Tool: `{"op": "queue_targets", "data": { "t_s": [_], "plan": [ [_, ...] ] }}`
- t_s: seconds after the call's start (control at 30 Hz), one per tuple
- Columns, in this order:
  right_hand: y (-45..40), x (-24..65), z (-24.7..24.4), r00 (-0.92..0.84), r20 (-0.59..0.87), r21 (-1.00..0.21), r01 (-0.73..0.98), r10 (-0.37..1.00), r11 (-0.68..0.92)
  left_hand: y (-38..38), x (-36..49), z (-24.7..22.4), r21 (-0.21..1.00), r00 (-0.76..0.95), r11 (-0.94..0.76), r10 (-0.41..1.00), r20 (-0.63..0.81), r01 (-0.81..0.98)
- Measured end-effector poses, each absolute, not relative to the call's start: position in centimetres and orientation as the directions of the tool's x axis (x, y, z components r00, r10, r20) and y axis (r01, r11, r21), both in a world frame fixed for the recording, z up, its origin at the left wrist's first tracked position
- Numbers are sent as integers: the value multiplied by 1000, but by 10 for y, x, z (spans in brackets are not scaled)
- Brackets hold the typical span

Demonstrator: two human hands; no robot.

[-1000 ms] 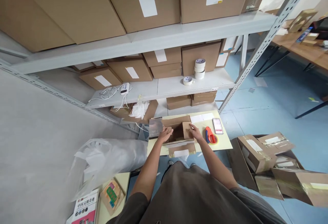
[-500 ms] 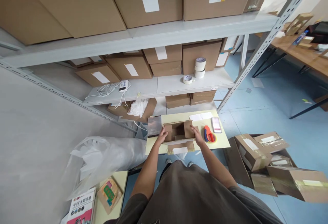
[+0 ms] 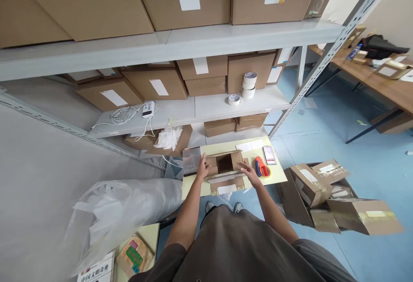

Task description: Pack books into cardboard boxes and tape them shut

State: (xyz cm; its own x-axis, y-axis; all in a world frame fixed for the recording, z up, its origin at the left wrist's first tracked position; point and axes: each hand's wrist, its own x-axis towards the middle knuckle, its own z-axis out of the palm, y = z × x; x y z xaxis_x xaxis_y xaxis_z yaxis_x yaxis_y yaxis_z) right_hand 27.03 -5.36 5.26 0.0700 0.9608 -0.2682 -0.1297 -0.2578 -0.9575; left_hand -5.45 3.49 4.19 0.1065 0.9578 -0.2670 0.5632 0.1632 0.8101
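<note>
white tape rolls (image 3: 248, 93) stand stacked on a shelf (image 3: 213, 107), right of a coiled white cable (image 3: 124, 115); taped cartons (image 3: 311, 187) lie heaped in a larger box (image 3: 292, 198).

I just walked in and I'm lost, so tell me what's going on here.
Someone's left hand is at the left end of an open cardboard box, and their right hand is at its right end. The box sits on a pale yellow table, with a red and blue tape dispenser beyond the right hand.
</note>
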Motion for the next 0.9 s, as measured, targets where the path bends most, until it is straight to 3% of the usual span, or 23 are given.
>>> {"op": "queue_targets", "data": {
  "t_s": [0.17, 0.37, 0.5, 0.7, 0.9],
  "plan": [
    [-54, 257, 48, 113, -328, -939, -152, 938, -310, 36, -72, 43, 863, 185, 211, 928, -325, 458],
    [-49, 233, 28, 533, -329, -933, -55, 780, -356, 18, -80, 32, 886, 249, 187, 916, -314, 425],
    [-46, 218, 15, 675, -289, -899, 51, 679, -434, 9, -67, 25, 861, 169, 140, 953, -251, 490],
    [-44, 211, 9, 617, -265, -892, 134, 741, -431, 17, -39, 21, 698, 2, 226, 951, -309, 680],
    [-27, 222, 24, 493, -311, -797, 330, 813, -505, 26, -36, 11, 593, 28, 233, 918, -397, 771]
  ]
}}
